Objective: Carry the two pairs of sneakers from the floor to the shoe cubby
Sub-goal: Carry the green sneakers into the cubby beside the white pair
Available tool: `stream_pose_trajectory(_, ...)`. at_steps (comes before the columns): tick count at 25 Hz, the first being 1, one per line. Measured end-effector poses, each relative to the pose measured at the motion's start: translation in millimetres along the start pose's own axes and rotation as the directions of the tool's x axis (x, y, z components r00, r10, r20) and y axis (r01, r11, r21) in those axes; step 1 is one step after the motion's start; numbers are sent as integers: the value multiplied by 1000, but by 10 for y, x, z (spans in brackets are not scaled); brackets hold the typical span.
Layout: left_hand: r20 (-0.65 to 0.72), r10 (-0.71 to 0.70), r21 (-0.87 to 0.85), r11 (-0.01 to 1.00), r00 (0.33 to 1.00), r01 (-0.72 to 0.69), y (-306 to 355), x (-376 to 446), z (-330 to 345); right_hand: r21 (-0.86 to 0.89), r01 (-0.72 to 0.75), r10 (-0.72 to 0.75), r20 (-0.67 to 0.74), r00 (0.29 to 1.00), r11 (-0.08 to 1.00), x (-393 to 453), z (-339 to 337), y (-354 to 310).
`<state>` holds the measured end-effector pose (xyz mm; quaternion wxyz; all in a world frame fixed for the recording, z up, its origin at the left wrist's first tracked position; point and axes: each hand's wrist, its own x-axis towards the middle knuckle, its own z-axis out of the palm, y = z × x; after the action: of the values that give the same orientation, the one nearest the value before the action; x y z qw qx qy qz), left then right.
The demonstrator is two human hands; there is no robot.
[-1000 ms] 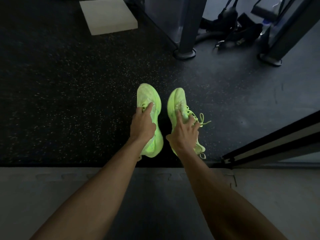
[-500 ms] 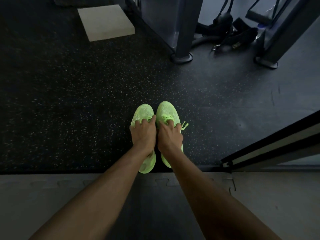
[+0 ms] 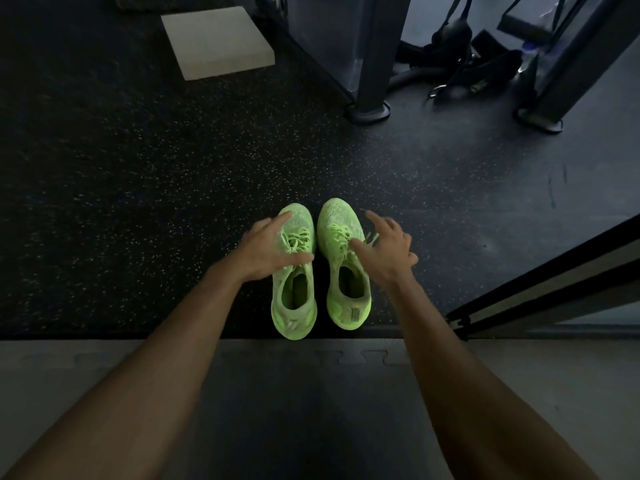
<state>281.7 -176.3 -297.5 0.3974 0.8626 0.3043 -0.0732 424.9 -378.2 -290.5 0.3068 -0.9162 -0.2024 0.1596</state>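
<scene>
Two neon green sneakers stand side by side on the black speckled floor, toes pointing away from me. The left sneaker (image 3: 294, 306) and the right sneaker (image 3: 348, 292) almost touch, heels at the mat's edge. My left hand (image 3: 266, 251) hovers over the left sneaker's laces with fingers spread, the thumb lying across the tongue. To the right of the right sneaker, my right hand (image 3: 386, 247) is open, its thumb tip at the laces. Neither hand grips a shoe. No second pair and no cubby is in sight.
A grey puzzle mat (image 3: 104, 368) lies under my arms. A white foam block (image 3: 218, 43) sits far left. Dark machine posts (image 3: 370, 64) (image 3: 554, 81) and black straps (image 3: 460, 74) stand at the back. A dark frame rail (image 3: 554, 285) slants in from the right.
Both hands brought the sneakers together and set them upright on the floor, then let go and spread apart. The camera view dipped closer to the shoes.
</scene>
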Motion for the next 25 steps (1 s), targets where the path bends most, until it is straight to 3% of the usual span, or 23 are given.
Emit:
stream_pose_trajectory(3, 120, -75, 66, 995, 990, 68, -232, -125, 26, 12, -111, 101, 322, 941, 994, -36, -14, 244)
stream_pose_trajectory(6, 102, -47, 84, 996, 994, 38, -238, -202, 240, 163, -150, 84, 353, 932, 975, -141, 65, 297)
stream_pose_trajectory(8, 96, -37, -32, 999, 995, 41, -217, -236, 452, 390, -245, 101, 355, 930, 888, -203, 108, 332)
stream_pose_trajectory(11, 21, -118, -452, 885, 993, 115, -198, -259, 606, 529, -503, 225, 503, 835, 684, -243, 133, 329)
stream_pose_trajectory(14, -14, -191, -480, 862, 981, 161, -126, -280, 602, 514, -599, 313, 538, 782, 614, -223, 171, 352)
stream_pose_trajectory(17, -66, -182, -247, 955, 981, 161, -36, -259, 584, 500, -409, 252, 352, 901, 763, -198, 231, 328)
stream_pose_trajectory(20, -85, -66, 91, 993, 994, 74, 106, -255, 576, 278, -74, 37, 135, 990, 958, -242, 218, 181)
stream_pose_trajectory(22, -83, -1, 224, 975, 997, 19, 218, -289, 617, 115, 43, -59, 139, 989, 992, -248, 218, 79)
stream_pose_trajectory(25, -146, -70, 241, 965, 987, 104, 336, -354, 774, -93, -23, 49, 287, 957, 995, -333, 277, -26)
